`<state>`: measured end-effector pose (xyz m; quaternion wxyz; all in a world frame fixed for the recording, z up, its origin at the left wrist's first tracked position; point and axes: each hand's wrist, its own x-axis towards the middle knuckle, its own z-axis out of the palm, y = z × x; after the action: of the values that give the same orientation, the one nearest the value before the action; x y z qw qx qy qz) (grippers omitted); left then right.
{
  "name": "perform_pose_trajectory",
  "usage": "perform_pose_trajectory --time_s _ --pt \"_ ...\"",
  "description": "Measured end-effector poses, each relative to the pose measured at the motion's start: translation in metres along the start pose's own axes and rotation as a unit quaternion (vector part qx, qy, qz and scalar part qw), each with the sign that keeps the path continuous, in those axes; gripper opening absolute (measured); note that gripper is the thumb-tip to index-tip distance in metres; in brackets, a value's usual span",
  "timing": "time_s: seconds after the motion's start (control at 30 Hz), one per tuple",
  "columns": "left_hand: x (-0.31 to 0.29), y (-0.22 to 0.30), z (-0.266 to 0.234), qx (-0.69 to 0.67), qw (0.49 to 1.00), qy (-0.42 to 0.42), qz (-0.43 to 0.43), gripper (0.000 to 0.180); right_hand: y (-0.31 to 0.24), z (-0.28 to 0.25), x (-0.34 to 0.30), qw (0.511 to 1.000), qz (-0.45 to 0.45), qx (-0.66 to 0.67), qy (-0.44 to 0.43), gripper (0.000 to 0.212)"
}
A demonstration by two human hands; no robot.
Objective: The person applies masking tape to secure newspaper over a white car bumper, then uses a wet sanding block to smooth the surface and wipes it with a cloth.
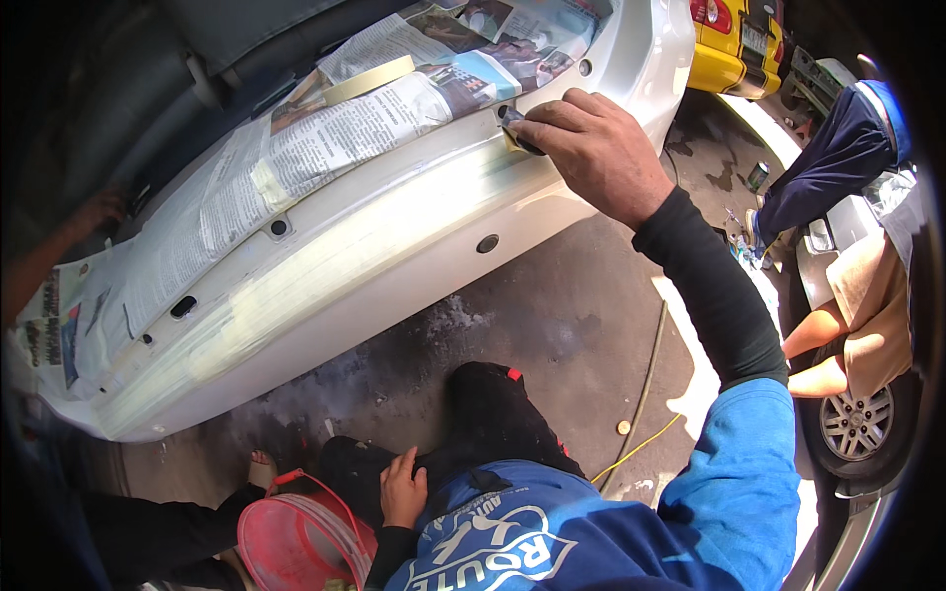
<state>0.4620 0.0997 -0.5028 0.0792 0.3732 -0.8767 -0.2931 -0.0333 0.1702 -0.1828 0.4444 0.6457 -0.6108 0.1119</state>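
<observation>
A white car bumper (394,281) stretches diagonally before me, with a pale yellowish band of filler (286,286) along it. At its upper right end, my right hand (596,148) grips a small dark sanding block (522,133) with a yellowish edge, pressed to the surface near a round hole. The fingers hide part of the block. My left hand (402,490) lies on my thigh, empty, its fingers stretched out. Newspaper sheets (384,118) cover the area above the bumper, with a cream masking tape strip (370,79) on them.
A red bucket (286,542) stands by my left leg. Another person's hand (99,212) is at the far left. Other people are at the right, near a silver wheel (855,424). A yellow car (734,49) stands beyond. A yellow cord (639,448) runs across the floor.
</observation>
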Motion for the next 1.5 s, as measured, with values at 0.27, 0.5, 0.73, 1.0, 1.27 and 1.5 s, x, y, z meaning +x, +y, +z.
perform_pose_trajectory --time_s 0.27,0.5,0.73,1.0,1.27,1.5 --pt "0.003 0.000 0.000 0.030 0.999 -0.022 0.017 0.044 0.014 -0.012 -0.038 0.995 0.057 -0.075 -0.039 0.044" --pt "0.003 0.000 0.002 0.036 0.999 -0.009 0.019 0.043 0.026 0.006 -0.006 0.992 0.000 -0.096 -0.080 0.044" --pt "0.008 -0.003 0.005 0.067 0.996 -0.033 0.040 0.043 0.031 0.017 -0.001 0.993 0.086 -0.064 -0.046 0.031" --pt "0.011 -0.003 0.002 0.055 0.998 -0.026 0.027 0.044 0.041 0.022 -0.001 0.979 0.158 -0.127 -0.005 0.029" --pt "0.010 -0.009 0.006 0.046 0.998 -0.024 0.021 0.045 0.054 0.003 -0.008 0.983 0.162 -0.079 0.031 0.030" --pt "0.013 -0.008 0.006 0.044 0.999 -0.022 0.022 0.045 0.056 0.016 -0.010 0.967 0.210 -0.105 -0.096 0.029"
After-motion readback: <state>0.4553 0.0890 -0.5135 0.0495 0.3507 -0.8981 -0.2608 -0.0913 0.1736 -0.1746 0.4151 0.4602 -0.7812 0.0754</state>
